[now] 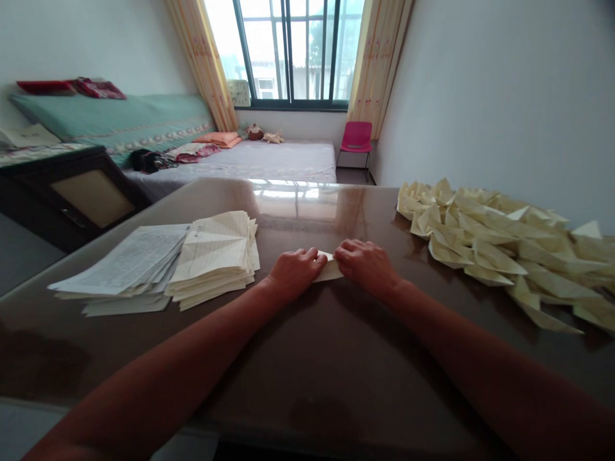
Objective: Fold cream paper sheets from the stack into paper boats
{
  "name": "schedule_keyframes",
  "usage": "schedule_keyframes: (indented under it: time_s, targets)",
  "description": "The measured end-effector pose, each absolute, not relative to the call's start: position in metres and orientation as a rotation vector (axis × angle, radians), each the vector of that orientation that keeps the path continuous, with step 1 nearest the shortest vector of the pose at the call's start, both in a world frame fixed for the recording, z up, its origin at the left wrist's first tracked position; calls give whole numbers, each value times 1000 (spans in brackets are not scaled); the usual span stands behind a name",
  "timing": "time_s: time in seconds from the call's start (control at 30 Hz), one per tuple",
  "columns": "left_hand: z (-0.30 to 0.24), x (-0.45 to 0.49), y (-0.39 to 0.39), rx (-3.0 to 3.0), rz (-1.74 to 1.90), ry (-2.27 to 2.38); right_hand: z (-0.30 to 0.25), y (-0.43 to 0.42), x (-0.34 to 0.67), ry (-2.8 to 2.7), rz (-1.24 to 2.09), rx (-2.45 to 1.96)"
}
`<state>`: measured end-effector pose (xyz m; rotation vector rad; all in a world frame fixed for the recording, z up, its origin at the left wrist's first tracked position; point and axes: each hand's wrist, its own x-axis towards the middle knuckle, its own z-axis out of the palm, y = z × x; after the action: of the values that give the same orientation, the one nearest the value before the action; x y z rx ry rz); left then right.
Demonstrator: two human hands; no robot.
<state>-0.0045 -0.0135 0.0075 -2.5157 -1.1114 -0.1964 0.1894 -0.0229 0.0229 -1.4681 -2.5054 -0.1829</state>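
Observation:
Between my two hands, over the middle of the glossy brown table [298, 358], is a small piece of folded cream paper [329, 270]. My left hand [296, 272] has its fingers curled on the paper's left end. The right end is pinched by my right hand [366, 264]. Much of the paper is hidden behind the fingers, so its full folded shape cannot be made out. To the left lies a stack of creased cream sheets [211, 250], with a stack of printed sheets [129, 259] beside it. A large heap of folded paper pieces [480, 237] spreads over the table's right side.
A dark cabinet [91, 192] stands left of the table. Beyond the far edge are a bed [288, 160] and a pink chair [356, 137], below a window with curtains. A white wall [504, 96] rises along the right.

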Motion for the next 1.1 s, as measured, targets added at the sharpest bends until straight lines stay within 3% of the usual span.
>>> schedule_keyframes:
  time_s: [0.17,0.33,0.5,0.7,0.8,0.93,1.1]
  targets:
    - [10,-9,-7,-2545,-458,-1271,14,-9,194,-2015,289,-1367]
    - [2,-13,8,-2701,-1025,-1668,9,-4,194,-1817,546,-1310]
    - [-5,-13,17,-2928,-1612,-1836,0,-5,188,-1868,516,-1278]
    - [10,-18,6,-2674,-1233,-1539,1,-1,192,-1824,513,-1289]
    - [11,-15,3,-2673,-1232,-1502,-1,4,197,-1798,574,-1326]
    - [-1,-6,8,-2816,-1784,-1911,-1,5,198,-1772,613,-1301]
    - [-10,3,7,-2732,-2520,-2336,12,-19,185,-2046,156,-1178]
